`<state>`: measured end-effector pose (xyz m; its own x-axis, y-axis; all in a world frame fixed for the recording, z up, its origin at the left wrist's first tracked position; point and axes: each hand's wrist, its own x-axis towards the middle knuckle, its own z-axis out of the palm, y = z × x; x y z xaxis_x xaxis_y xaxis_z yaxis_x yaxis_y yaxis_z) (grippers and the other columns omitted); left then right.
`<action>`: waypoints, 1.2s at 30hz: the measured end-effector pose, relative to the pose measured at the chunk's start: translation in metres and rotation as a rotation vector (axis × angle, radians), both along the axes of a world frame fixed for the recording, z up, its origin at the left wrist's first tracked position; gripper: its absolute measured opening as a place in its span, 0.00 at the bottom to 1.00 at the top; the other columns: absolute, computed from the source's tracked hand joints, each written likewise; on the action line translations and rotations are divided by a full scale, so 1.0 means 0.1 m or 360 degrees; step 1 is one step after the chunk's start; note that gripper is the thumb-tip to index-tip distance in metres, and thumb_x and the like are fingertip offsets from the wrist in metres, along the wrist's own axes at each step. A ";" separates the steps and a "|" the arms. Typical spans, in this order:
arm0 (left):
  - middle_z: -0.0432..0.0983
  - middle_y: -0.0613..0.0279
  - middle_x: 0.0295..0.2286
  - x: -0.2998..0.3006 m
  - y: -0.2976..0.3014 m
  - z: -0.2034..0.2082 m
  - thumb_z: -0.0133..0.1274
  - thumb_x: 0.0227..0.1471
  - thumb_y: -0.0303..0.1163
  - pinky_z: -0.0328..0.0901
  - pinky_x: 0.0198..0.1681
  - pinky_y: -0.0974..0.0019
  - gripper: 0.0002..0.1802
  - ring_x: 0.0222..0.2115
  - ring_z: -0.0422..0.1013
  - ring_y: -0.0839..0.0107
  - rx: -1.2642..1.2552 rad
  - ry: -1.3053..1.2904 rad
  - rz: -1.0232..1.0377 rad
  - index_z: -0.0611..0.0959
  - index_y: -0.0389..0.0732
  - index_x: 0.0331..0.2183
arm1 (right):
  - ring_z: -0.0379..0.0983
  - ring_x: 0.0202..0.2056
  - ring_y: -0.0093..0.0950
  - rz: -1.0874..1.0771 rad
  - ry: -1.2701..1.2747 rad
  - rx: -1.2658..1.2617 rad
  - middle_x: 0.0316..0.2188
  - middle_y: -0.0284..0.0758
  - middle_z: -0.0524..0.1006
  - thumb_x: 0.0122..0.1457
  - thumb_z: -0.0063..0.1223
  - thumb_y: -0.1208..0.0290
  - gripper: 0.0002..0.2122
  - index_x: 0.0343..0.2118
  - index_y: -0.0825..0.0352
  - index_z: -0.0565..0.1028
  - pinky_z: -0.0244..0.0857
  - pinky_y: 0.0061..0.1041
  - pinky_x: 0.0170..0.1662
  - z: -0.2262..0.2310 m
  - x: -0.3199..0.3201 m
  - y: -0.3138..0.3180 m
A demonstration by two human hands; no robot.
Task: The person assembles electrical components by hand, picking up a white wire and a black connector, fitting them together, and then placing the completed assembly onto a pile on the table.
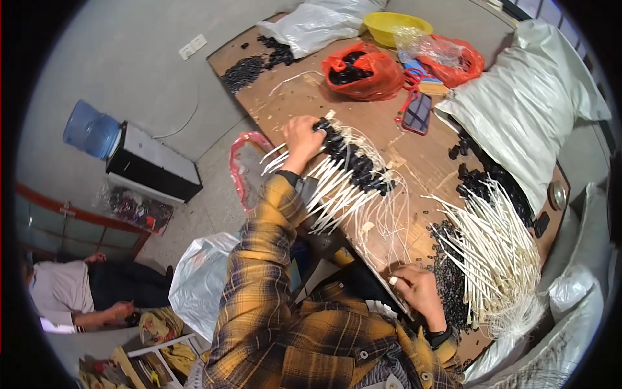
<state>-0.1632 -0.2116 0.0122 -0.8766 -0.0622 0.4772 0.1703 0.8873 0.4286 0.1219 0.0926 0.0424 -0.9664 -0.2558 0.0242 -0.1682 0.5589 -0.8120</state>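
Across the table's near edge lies a row of white cables (334, 194), each fitted with a black plastic piece (357, 170); their thin white wires trail off to the right. My left hand (302, 137) is at the far left end of that row, its fingers closed around a black piece there. Close to the front edge, my right hand (418, 292) has its fingers curled together, with a white covering on one fingertip; whatever they hold is too small to tell. To its right is a big bundle of white cables (495, 249), beside many small black parts (447, 266).
A large white sack (528, 104) leans at the right above black pieces. Farther back are a red bag (382, 81) of black parts, a phone (417, 114) and a yellow basin (396, 27). A water dispenser (152, 165) and another person (78, 292) are at left.
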 end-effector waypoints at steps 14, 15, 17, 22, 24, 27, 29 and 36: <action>0.74 0.44 0.40 0.97 2.09 0.38 0.54 0.43 0.36 0.64 0.46 0.52 0.29 0.44 0.69 0.46 0.0509 -0.0942 -0.1412 0.73 0.39 0.49 | 0.74 0.26 0.37 -0.0567 -0.0017 0.0101 0.27 0.40 0.77 0.51 0.57 0.74 0.05 0.30 0.68 0.78 0.66 0.28 0.29 -0.08 -0.23 0.65; 0.75 0.44 0.40 0.82 2.33 0.29 0.54 0.44 0.37 0.64 0.46 0.51 0.30 0.43 0.70 0.45 0.0446 -0.1002 -0.1334 0.72 0.39 0.50 | 0.74 0.26 0.36 -0.0578 0.0050 0.0111 0.27 0.41 0.77 0.51 0.57 0.74 0.05 0.30 0.69 0.78 0.66 0.28 0.30 -0.07 -0.23 0.67; 0.75 0.44 0.40 0.38 2.81 -0.03 0.55 0.45 0.39 0.65 0.46 0.51 0.32 0.41 0.71 0.45 0.0372 -0.0994 -0.1061 0.69 0.39 0.52 | 0.74 0.26 0.36 -0.0608 0.0039 0.0177 0.27 0.41 0.77 0.51 0.58 0.74 0.06 0.31 0.69 0.78 0.66 0.28 0.29 0.01 -0.20 0.72; 0.76 0.46 0.37 -0.43 3.29 -0.73 0.57 0.44 0.37 0.66 0.44 0.52 0.28 0.39 0.72 0.47 0.0389 -0.0333 -0.0600 0.72 0.40 0.48 | 0.74 0.25 0.34 -0.0755 0.0058 0.0257 0.27 0.39 0.78 0.50 0.59 0.73 0.06 0.31 0.68 0.79 0.66 0.28 0.28 0.12 0.00 1.03; 0.76 0.47 0.37 -0.45 3.42 -0.72 0.57 0.43 0.34 0.66 0.44 0.53 0.26 0.39 0.72 0.48 0.0343 -0.0420 -0.0772 0.73 0.41 0.47 | 0.74 0.25 0.33 -0.0868 0.0049 0.0254 0.27 0.39 0.78 0.50 0.59 0.72 0.07 0.31 0.67 0.79 0.66 0.28 0.28 0.12 0.10 1.22; 0.77 0.51 0.35 -0.35 3.43 -0.59 0.57 0.42 0.29 0.66 0.43 0.53 0.23 0.39 0.73 0.50 0.0218 -0.0566 -0.0993 0.76 0.44 0.45 | 0.73 0.23 0.33 -0.1136 0.0139 0.0228 0.25 0.36 0.78 0.50 0.59 0.73 0.06 0.32 0.66 0.80 0.65 0.27 0.27 0.15 0.08 1.51; 0.78 0.53 0.34 -0.25 3.37 -0.49 0.58 0.41 0.25 0.66 0.42 0.56 0.20 0.38 0.74 0.53 0.0375 -0.0433 -0.1003 0.79 0.45 0.41 | 0.73 0.23 0.34 -0.1182 0.0151 0.0415 0.24 0.36 0.77 0.49 0.60 0.73 0.06 0.31 0.65 0.80 0.65 0.27 0.26 0.26 -0.04 1.62; 0.78 0.59 0.34 0.63 2.68 0.02 0.62 0.37 0.25 0.66 0.41 0.65 0.16 0.35 0.73 0.63 0.0541 -0.0820 -0.1582 0.83 0.43 0.34 | 0.73 0.22 0.37 -0.1401 0.0141 0.1433 0.23 0.37 0.77 0.47 0.59 0.74 0.03 0.26 0.63 0.78 0.64 0.32 0.24 0.21 -0.23 2.18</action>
<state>-0.1006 0.0564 0.0138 -0.6963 0.7036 0.1417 0.4617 0.2880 0.8390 0.0991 0.3110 0.0634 -0.8215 0.5125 0.2499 0.5069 0.8571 -0.0911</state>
